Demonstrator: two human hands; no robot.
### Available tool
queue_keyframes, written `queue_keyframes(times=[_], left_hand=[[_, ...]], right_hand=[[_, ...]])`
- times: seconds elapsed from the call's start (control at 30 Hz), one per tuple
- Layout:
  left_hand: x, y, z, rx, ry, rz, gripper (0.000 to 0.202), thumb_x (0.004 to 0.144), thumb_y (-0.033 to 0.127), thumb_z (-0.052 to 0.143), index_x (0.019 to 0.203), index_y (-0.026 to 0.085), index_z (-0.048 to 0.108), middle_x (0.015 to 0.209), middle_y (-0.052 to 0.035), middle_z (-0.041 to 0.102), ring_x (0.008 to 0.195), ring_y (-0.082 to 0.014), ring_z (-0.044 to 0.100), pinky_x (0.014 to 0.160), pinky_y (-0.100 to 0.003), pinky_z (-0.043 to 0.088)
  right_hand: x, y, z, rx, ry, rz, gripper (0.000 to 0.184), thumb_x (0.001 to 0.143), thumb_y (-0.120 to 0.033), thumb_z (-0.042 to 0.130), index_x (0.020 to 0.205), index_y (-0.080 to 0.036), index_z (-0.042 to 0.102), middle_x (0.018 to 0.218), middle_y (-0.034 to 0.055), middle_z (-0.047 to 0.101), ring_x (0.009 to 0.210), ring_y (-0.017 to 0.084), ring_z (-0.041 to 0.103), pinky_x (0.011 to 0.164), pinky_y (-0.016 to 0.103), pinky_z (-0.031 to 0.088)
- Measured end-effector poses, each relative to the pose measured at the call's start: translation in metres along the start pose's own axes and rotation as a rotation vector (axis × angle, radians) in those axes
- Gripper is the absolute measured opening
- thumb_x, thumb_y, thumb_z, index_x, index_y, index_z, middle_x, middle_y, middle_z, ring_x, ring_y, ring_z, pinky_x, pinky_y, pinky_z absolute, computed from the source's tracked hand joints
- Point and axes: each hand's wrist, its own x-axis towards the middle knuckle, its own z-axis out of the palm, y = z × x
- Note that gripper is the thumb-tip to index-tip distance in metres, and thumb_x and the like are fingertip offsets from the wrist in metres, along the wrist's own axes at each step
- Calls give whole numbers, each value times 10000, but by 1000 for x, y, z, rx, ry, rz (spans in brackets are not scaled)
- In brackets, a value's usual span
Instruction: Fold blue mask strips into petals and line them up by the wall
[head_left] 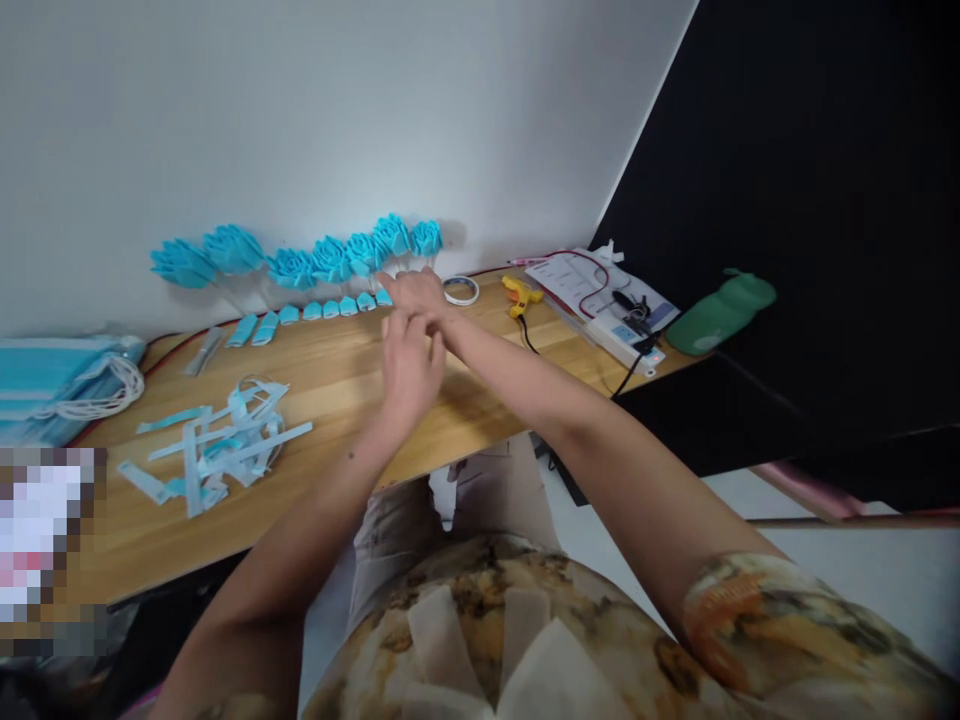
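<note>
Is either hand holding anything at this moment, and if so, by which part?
Cannot be told for sure. No object shows in the left hand or right hand; the latter reaches the row of small blue folded pieces.

The left hand (409, 365) shows only its back, grip hidden; the edge cuts off the mask stack (52, 380).
</note>
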Motion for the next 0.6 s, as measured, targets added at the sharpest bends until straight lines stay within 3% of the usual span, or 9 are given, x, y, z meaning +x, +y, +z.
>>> queue_keyframes(times=[0.13, 0.23, 0.33, 0.43, 0.5, 0.6], left_hand=[[-29, 35, -10, -198, -179, 185, 188, 926, 123, 535, 1048, 169, 669, 1187, -129, 669, 1124, -268, 609, 993, -450, 506], [-43, 42, -23, -339, -319, 265, 219, 938, 166, 558, 1131, 190, 658, 1207, -119, 680, 1140, -240, 634, 990, -402, 525], [-31, 5, -40, -357, -177, 76, 162, 935, 177, 554, 1048, 201, 668, 1112, -86, 700, 1075, -219, 648, 935, -369, 530], [-10, -44, -50, -375, 47, -283, 163, 918, 232, 577, 1065, 196, 636, 1071, -76, 690, 952, -185, 639, 826, -314, 527], [1, -63, -51, -464, 41, -452, 254, 903, 293, 622, 1135, 190, 618, 1081, -79, 684, 962, -183, 638, 809, -299, 522], [9, -66, -47, -609, -132, -582, 322, 868, 369, 680, 1124, 180, 633, 1082, -85, 695, 928, -184, 644, 717, -271, 504]], right_hand=[[-1, 4, 6, 113, 67, 1, 498, 994, -69, 364, 1442, -174, 554, 1186, 154, 751, 1075, 276, 697, 959, 431, 463], [-5, 12, 14, 562, 119, 21, 501, 940, -136, 521, 1438, -178, 568, 1038, 71, 759, 958, 218, 682, 874, 345, 496], [-20, 19, 21, 1128, 93, 116, 507, 925, -204, 567, 1428, -137, 558, 796, -13, 671, 712, 143, 611, 719, 270, 508], [-40, 23, 25, 1475, 88, 116, 472, 868, -284, 663, 1329, -192, 619, 801, -35, 649, 694, 116, 595, 699, 246, 523], [-51, 22, 27, 1563, 87, 96, 461, 835, -293, 688, 1288, -220, 637, 847, -27, 670, 751, 120, 618, 719, 247, 534], [-61, 16, 29, 1580, 73, 58, 447, 817, -292, 701, 1258, -238, 652, 805, -39, 644, 751, 123, 611, 722, 259, 536]])
